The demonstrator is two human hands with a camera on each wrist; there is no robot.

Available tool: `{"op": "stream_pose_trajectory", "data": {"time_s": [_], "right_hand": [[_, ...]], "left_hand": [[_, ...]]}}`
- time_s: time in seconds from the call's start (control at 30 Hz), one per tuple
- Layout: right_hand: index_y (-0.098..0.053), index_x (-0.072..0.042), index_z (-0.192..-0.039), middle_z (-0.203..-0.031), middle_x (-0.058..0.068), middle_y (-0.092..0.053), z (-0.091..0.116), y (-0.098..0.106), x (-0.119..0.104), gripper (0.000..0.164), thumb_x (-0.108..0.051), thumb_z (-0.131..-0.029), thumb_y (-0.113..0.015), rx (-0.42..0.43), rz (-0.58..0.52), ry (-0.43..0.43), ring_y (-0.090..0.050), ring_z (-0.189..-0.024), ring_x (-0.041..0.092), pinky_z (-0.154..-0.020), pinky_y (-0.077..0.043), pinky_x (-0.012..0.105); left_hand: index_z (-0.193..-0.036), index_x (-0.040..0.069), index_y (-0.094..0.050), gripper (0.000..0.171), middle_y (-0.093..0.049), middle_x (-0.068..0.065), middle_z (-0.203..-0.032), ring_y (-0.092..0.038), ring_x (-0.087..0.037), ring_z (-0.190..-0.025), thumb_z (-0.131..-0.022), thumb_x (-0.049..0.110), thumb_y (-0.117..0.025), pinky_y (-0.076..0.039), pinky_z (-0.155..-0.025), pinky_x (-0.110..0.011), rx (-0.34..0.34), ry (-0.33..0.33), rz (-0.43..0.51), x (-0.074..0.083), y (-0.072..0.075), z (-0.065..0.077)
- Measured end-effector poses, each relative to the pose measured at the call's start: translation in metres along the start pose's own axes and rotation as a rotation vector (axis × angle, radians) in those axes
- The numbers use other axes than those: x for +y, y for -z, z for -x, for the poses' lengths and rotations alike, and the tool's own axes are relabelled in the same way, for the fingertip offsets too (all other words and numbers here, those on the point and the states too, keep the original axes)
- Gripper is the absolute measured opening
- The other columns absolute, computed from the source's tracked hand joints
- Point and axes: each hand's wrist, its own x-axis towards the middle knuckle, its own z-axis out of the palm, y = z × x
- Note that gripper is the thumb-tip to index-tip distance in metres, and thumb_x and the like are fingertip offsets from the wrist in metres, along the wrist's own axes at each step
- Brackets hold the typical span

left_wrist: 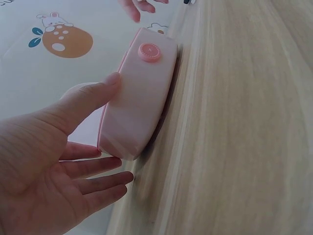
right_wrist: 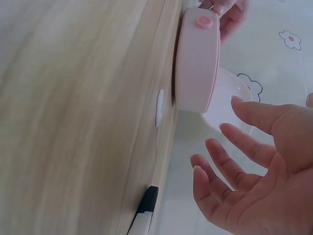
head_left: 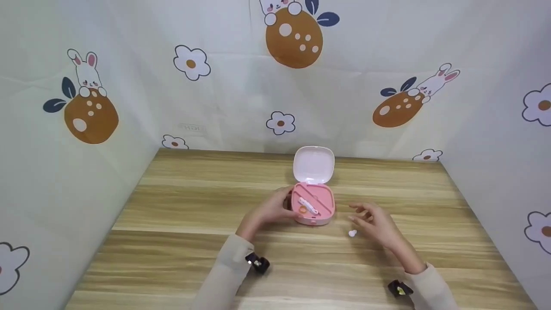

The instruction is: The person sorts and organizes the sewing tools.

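My left hand (head_left: 275,206) holds the left side of an open pink box (head_left: 328,217), its thumb at the front rim and its fingers round the side. In the left wrist view, a round pink button (left_wrist: 149,52) shows on the box's pale front. The pink tray inside has diagonal dividers. A slim white item (head_left: 307,205) and a small orange ring-like piece (head_left: 303,209) lie in it. To the right of the box, my right hand (head_left: 375,226) hovers with loosely bent, spread fingers and nothing in them. Beside its thumb lies a small white rounded piece (head_left: 352,233).
The box's white lid (head_left: 314,164) stands raised at the back, near the patterned cloth wall (head_left: 232,94). In the right wrist view, a slim black-and-white object (right_wrist: 145,208) lies on the wooden table (head_left: 193,193). Cloth also rises along both sides.
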Motion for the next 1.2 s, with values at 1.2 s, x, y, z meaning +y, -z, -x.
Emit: {"op": "stream_pose_trajectory", "data": {"time_s": [1.2], "right_hand": [[-0.073, 0.005, -0.121, -0.11, 0.022, -0.071, 0.033, 0.021, 0.025, 0.034, -0.003, -0.089, -0.081, 0.109, 0.077, -0.038, -0.069, -0.092, 0.034, -0.084, -0.061, 0.041]], "left_hand": [[-0.159, -0.002, -0.04, 0.088, -0.053, -0.022, -0.155, -0.05, -0.035, -0.145, -0.085, 0.01, -0.085, -0.035, -0.127, -0.046, 0.001, 0.025, 0.015, 0.001, 0.0, 0.0]]}}
